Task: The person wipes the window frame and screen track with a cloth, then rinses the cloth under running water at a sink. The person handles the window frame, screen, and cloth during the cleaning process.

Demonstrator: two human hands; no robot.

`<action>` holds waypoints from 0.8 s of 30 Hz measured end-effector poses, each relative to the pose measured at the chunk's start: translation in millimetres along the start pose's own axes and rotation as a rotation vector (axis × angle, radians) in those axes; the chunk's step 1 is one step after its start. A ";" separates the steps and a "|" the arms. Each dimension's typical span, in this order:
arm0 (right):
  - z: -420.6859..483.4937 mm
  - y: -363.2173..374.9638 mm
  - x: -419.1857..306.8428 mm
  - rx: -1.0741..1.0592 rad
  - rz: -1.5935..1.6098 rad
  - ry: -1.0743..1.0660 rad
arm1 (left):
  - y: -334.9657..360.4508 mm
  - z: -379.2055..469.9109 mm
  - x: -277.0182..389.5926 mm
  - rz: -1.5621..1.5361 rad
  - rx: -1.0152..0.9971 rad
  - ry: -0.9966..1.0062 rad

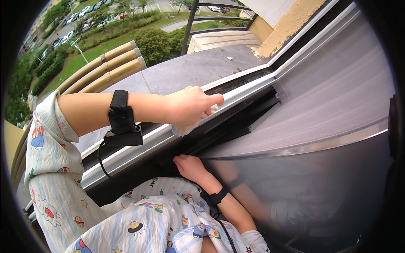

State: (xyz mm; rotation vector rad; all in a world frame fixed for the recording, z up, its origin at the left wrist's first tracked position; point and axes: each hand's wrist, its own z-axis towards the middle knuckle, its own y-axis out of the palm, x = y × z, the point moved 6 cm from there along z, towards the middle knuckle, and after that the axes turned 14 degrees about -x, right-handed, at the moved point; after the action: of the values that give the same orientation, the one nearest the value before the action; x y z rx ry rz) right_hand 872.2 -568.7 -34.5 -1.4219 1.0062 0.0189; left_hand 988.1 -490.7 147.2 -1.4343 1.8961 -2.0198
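Observation:
My left hand [190, 107] reaches across from the left and is closed over a whitish, fluffy cloth [186, 129]. The cloth is pressed onto the white rail of a window frame [243, 95], and its lower end hangs over the inner side. Most of it is hidden under the fingers. Below, my right hand [192, 169] rests with curled fingers beside the dark inner ledge [218, 134]. Its palm faces away, so I cannot tell whether it grips anything. Black straps circle both wrists, and the left one carries a small black box [124, 136] with a cable.
Close on the right stands a glossy dark panel [316, 189] with a metal trim, below a pale greyish surface [329, 95]. Outside are a grey stone sill [177, 74], tan railing tubes [109, 71] and a dark metal railing [218, 17]. Trees and parked cars lie far below.

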 end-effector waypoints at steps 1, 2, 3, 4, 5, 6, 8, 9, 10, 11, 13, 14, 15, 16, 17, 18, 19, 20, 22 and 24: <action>0.2 0.5 0.8 -0.002 0.002 -0.002 | 0.0 4.0 0.9 0.029 0.031 0.027; -0.2 0.0 0.8 0.007 0.010 -0.006 | -1.2 9.6 2.5 0.061 0.082 0.059; -0.3 -0.3 2.6 0.018 0.024 -0.001 | -0.9 16.8 4.0 0.091 0.130 0.093; -1.2 -1.2 1.3 0.036 0.017 -0.021 | -0.7 24.5 3.7 0.118 0.136 0.117; -1.8 -2.0 1.4 0.056 0.013 -0.036 | -3.4 34.1 0.8 0.145 0.141 0.139; -2.6 -3.2 0.4 0.076 0.008 -0.053 | -7.1 42.9 -1.0 0.174 0.147 0.161; -2.6 -2.4 3.1 0.050 0.023 -0.023 | -8.6 62.6 -6.9 0.251 0.086 0.113; -2.7 -2.3 4.5 0.039 0.038 -0.003 | -8.9 72.3 -9.1 0.284 0.050 0.084; -2.7 -2.5 4.3 0.032 0.031 -0.002 | -11.4 82.1 -8.4 0.285 0.051 0.091; -2.9 -2.9 4.2 0.029 0.029 0.004 | -13.5 92.1 -7.9 0.323 0.042 0.086; -3.4 -4.1 4.1 0.027 0.023 0.011 | -17.2 112.0 -6.6 0.389 0.022 0.081; -4.1 -4.6 3.8 0.028 0.019 0.013 | -19.2 122.3 -7.1 0.416 0.006 0.066; -4.6 -4.9 4.4 0.026 0.019 0.022 | -22.0 133.9 -8.2 0.416 -0.020 0.048; -5.4 -4.7 4.5 0.018 0.012 0.026 | -24.5 145.3 -9.1 0.416 -0.046 0.031; -6.2 -3.9 5.3 0.007 0.007 0.038 | -25.5 155.9 -10.6 0.416 -0.074 0.004; -6.9 -3.4 6.3 -0.002 0.003 0.048 | -28.7 166.0 -12.3 0.375 -0.072 -0.030; -7.7 -3.3 6.7 0.000 -0.003 0.046 | -30.8 175.7 -10.3 0.390 -0.055 -0.017; -8.4 -3.2 7.0 0.004 -0.006 0.042 | -32.7 184.7 -8.6 0.409 -0.036 -0.002; -9.3 -2.2 7.7 0.002 -0.021 0.035 | -36.7 200.0 -3.6 0.480 0.013 0.061; -10.1 -1.6 8.1 0.015 -0.017 0.027 | -42.8 208.5 -0.5 0.519 0.117 0.104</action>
State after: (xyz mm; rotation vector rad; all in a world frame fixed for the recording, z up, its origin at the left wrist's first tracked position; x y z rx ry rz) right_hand 872.4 -581.6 -36.2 -1.4198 1.0148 -0.0202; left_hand 1138.6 -641.2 147.4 -0.7188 1.8915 -1.9293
